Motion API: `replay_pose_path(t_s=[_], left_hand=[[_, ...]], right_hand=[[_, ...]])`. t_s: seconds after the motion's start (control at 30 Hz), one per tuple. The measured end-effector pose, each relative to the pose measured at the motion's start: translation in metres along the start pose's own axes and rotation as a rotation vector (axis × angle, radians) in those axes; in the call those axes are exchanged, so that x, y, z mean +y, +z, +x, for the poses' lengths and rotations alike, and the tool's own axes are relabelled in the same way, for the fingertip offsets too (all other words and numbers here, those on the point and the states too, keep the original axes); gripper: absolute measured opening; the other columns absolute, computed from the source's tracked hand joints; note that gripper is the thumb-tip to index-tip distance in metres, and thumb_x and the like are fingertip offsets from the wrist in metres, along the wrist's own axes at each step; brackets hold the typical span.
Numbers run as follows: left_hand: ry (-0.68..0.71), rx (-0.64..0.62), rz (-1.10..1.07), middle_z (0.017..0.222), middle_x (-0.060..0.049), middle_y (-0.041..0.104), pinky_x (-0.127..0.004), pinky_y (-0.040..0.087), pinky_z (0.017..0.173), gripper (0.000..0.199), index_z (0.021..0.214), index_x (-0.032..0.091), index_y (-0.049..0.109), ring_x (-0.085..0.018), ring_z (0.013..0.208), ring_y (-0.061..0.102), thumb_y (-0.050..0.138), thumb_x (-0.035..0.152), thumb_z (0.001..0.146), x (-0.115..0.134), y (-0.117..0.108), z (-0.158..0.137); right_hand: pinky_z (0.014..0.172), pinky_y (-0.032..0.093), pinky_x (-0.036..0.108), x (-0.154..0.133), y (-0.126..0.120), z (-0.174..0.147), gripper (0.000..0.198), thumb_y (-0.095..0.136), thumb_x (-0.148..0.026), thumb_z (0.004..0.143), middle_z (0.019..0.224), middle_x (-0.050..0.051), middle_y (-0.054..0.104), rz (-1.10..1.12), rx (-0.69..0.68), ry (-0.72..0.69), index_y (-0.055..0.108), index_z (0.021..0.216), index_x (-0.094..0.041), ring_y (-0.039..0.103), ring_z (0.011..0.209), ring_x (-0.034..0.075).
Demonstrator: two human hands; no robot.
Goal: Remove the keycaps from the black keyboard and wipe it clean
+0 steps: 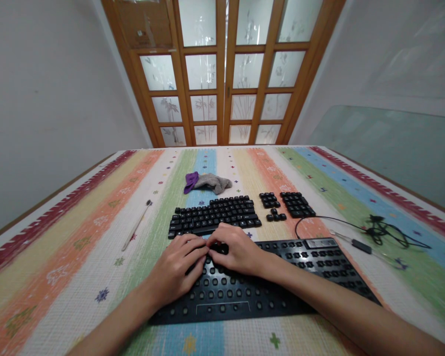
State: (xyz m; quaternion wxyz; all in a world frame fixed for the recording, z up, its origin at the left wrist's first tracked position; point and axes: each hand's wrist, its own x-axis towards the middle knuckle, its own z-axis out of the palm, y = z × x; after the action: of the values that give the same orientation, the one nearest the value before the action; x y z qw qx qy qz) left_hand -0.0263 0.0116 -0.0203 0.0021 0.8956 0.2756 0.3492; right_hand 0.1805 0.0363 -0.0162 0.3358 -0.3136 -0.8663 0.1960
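Note:
A black keyboard base (241,296) lies before me, its key sockets bare of keycaps. Over its upper left edge, my left hand (181,262) has its fingers bent and pressed together, meeting the fingertips of my right hand (235,249). The right thumb and index finger are pinched. Whatever sits between the fingertips is hidden. Just beyond both hands, removed black keycaps (222,215) are laid out in rows in keyboard order. Smaller groups, the number-pad keycaps (297,204) and the arrow keycaps (276,216), sit to the right.
A crumpled grey and purple cloth (211,183) lies behind the keycaps. To the left is a toothbrush (136,225). A coiled black cable (383,232) and a thin tool with a black grip (361,245) are on the right. A striped tablecloth (77,247) covers the table.

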Motion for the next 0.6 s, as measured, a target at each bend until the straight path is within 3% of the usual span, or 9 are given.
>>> replay_pose_path(t_s=[0.43,0.6], left_hand=[[-0.036,-0.016,-0.024,0.101,-0.009,0.071,-0.043,0.054,0.083,0.018,0.1,0.016,0.068,-0.023,0.097,0.06,0.055,0.01,0.09,0.0034,-0.0011,0.0015],[-0.041,-0.029,-0.035,0.102,-0.009,0.07,-0.044,0.053,0.083,0.016,0.1,0.015,0.067,-0.024,0.099,0.058,0.055,0.01,0.09,0.0028,-0.0001,0.0009]], right_hand=[[0.08,0.048,0.037,0.0005,-0.0044,0.0006,0.014,0.057,-0.017,0.089,0.081,0.008,0.07,-0.144,-0.089,-0.146,0.069,0.082,-0.016,0.056,0.081,0.021],[0.079,0.049,0.036,-0.0053,-0.0091,0.0002,0.013,0.059,-0.019,0.088,0.085,0.008,0.071,-0.179,-0.116,-0.137,0.071,0.083,-0.015,0.055,0.084,0.022]])
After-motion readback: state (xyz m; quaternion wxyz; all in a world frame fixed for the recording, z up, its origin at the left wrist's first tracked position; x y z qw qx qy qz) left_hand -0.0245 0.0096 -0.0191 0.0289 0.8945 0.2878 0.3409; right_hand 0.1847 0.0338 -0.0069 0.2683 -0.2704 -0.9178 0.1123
